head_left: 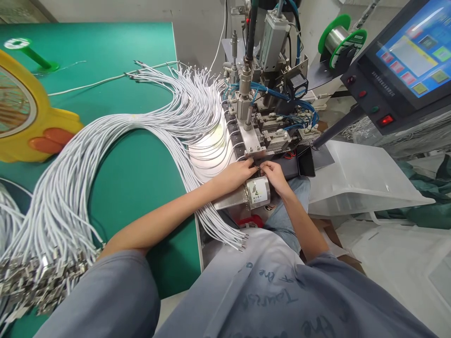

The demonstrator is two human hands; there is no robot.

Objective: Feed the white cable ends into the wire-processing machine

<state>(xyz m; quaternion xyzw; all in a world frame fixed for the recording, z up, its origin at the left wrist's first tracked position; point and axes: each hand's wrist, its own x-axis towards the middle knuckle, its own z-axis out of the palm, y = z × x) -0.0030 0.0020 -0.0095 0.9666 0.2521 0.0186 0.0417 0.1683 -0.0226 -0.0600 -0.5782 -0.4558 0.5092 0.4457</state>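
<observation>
My left hand (238, 172) and my right hand (274, 173) meet at the front of a small metal machine (254, 123). Their fingertips pinch a thin white cable end (256, 165) just under the machine's steel block. A large bundle of white cables (148, 136) sweeps from the machine across the green mat (141, 188) to my left. Their metal connector ends (38, 274) pile up at the lower left. A metal cylinder with a warning label (258, 191) sits just below my hands.
A touchscreen control panel (405, 61) with red buttons stands at the upper right. A green solder wire spool (340, 40) hangs behind the machine. A clear plastic bin (359, 180) sits to the right. A yellow racket-shaped object (28, 117) lies at the left edge.
</observation>
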